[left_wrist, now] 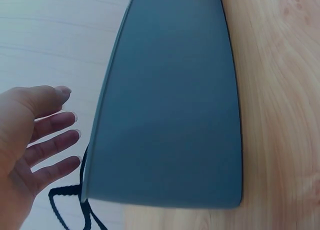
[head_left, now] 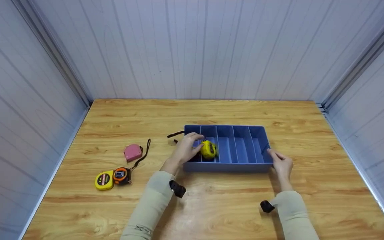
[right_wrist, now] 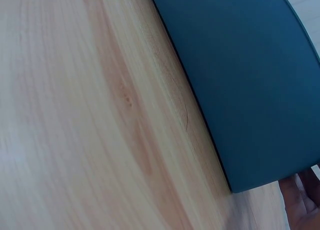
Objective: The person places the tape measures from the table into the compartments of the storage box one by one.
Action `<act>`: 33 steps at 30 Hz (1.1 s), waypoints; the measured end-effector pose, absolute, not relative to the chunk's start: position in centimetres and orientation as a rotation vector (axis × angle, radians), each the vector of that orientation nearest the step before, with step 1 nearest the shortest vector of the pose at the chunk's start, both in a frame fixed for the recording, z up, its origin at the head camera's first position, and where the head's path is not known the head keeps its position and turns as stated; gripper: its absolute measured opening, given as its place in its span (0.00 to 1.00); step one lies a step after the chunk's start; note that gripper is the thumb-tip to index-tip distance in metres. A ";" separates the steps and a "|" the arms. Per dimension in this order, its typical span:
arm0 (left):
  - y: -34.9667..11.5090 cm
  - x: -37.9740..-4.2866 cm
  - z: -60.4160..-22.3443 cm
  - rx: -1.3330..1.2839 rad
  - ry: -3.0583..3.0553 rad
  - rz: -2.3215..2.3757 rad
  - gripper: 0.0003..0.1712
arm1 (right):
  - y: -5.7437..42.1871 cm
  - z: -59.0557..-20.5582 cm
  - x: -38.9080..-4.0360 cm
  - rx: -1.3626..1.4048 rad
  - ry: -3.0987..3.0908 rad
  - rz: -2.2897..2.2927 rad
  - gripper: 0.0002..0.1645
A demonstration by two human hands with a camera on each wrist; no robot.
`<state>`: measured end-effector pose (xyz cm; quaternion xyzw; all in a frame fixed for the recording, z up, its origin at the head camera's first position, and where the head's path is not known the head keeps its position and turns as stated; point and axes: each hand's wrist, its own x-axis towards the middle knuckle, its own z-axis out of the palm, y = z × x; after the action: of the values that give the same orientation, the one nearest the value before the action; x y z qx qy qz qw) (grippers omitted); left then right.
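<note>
A blue divided tray (head_left: 227,167) sits on the table, its long wall (left_wrist: 165,105) filling much of the left wrist view. My left hand (head_left: 186,150) is over the tray's left compartments, fingers apart and loosely bent, holding nothing. Right beside its thumb, a yellow tape measure (head_left: 208,149) rests in the second compartment from the left. Black wrist straps (head_left: 175,134) hang over the tray's left end; one strap loop (left_wrist: 65,191) shows below the left fingers. My right hand (head_left: 281,164) grips the tray's right end wall at the rim, its fingers (right_wrist: 300,195) against the outside.
Left of the tray lie a pink tape measure (head_left: 133,152), an orange and black tape measure (head_left: 122,176) with a black strap (head_left: 143,155), and another yellow tape measure (head_left: 104,181). White panel walls (head_left: 192,50) enclose the wooden table (head_left: 225,206) at the back and both sides.
</note>
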<state>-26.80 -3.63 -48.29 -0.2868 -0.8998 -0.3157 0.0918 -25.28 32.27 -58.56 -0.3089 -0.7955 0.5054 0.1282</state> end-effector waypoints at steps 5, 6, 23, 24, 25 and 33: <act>-4.7 -26.7 -48.2 -0.831 -2.665 -0.933 0.16 | 32.2 -58.8 -25.3 -0.885 -2.311 1.464 0.36; -4.9 -26.7 -48.2 -0.832 -2.663 -0.927 0.16 | 32.2 -58.8 -25.4 -0.885 -2.307 1.472 0.36; -8.8 -27.1 -48.2 -0.665 -2.698 -0.879 0.21 | 32.2 -58.4 -25.1 -0.890 -2.307 1.481 0.37; -9.0 -27.2 -48.2 -0.659 -2.694 -0.879 0.21 | 32.2 -58.5 -25.1 -0.891 -2.303 1.485 0.38; -9.3 -27.2 -48.2 -0.646 -2.697 -0.873 0.22 | 32.3 -58.7 -25.2 -0.895 -2.293 1.469 0.39; -11.4 -27.4 -48.6 -0.543 -2.736 -0.878 0.25 | 32.5 -59.4 -25.7 -0.898 -2.249 1.508 0.37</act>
<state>-27.39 -11.41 -48.61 -0.1844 -0.9301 -0.2985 0.1084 -25.67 32.51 -59.36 -0.3116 -0.7801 0.5230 0.1440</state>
